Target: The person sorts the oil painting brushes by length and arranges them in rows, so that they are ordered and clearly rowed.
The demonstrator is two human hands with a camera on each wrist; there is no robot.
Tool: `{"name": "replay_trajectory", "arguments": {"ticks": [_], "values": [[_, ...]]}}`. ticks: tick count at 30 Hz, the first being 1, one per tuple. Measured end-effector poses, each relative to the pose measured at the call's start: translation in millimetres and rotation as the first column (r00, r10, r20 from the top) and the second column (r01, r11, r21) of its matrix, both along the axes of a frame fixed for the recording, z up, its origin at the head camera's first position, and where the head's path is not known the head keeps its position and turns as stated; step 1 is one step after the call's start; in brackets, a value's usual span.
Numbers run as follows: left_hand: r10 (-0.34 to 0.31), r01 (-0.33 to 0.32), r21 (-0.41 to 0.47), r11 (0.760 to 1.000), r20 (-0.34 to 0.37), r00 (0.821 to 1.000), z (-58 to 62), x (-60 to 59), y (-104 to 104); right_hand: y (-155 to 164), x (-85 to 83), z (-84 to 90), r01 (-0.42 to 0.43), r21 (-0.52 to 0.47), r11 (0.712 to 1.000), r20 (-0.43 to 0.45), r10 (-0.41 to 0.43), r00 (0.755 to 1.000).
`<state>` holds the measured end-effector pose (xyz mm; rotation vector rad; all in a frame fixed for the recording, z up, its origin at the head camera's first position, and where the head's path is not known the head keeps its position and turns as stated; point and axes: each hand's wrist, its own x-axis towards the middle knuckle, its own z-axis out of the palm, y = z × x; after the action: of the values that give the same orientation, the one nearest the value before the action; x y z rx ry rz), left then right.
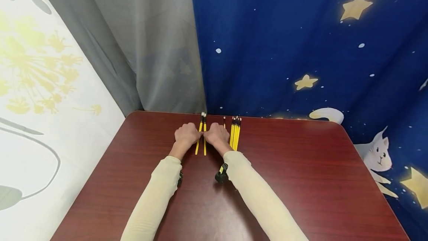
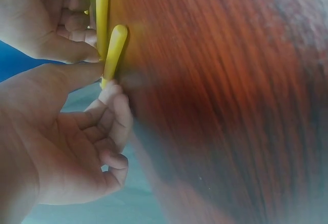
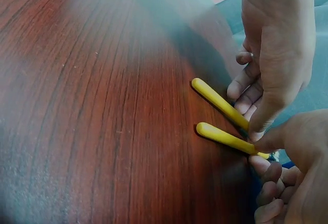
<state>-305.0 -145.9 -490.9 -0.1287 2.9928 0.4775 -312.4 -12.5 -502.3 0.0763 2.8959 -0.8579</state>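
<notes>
Two slim paintbrushes with yellow handles, black upper parts and pale tips lie side by side near the table's far edge. My left hand [image 1: 188, 133] pinches the left paintbrush [image 1: 197, 148] between thumb and fingers. With thumb and fingertips, my right hand [image 1: 216, 134] pinches the right paintbrush [image 1: 205, 148]. The two thumbs meet between the handles. In the left wrist view, the left paintbrush [image 2: 116, 49] shows its rounded handle end against the table. Both handle ends point toward me, and the right wrist view shows the right paintbrush [image 3: 223, 138] angled slightly from the other.
Just right of my right hand lies a bundle of yellow paintbrushes [image 1: 235, 137]. Another dark-topped brush [image 1: 224, 121] is partly hidden behind that hand. The reddish-brown table [image 1: 301, 181] ends at a grey curtain [image 1: 167, 66] and a blue star-patterned curtain [image 1: 260, 66].
</notes>
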Motion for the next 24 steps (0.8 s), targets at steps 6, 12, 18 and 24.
{"name": "replay_trajectory", "arguments": {"ticks": [6, 12, 18, 24], "values": [[-0.001, 0.001, 0.015, 1.000, -0.023, 1.000, -3.4, -1.7, -2, -3, 0.8, -1.6, 0.016, -0.006, 1.000, -0.005, -0.017, 1.000], [-0.010, 0.013, 0.067, 0.998, -0.036, 0.999, -3.6, -1.2, -4, -1, 2.0, -4.2, 0.015, -0.042, 0.999, -0.007, -0.015, 1.000], [-0.034, 0.036, 0.047, 0.998, -0.048, 0.998, -2.4, 0.3, -3, 2, 2.1, -10.1, -0.031, -0.104, 0.994, -0.018, 0.030, 0.999], [-0.042, 0.043, 0.021, 0.999, -0.063, 0.997, -0.9, 2.7, -2, 1, 8.3, -8.3, -0.052, -0.169, 0.984, -0.035, 0.047, 0.998]]}}
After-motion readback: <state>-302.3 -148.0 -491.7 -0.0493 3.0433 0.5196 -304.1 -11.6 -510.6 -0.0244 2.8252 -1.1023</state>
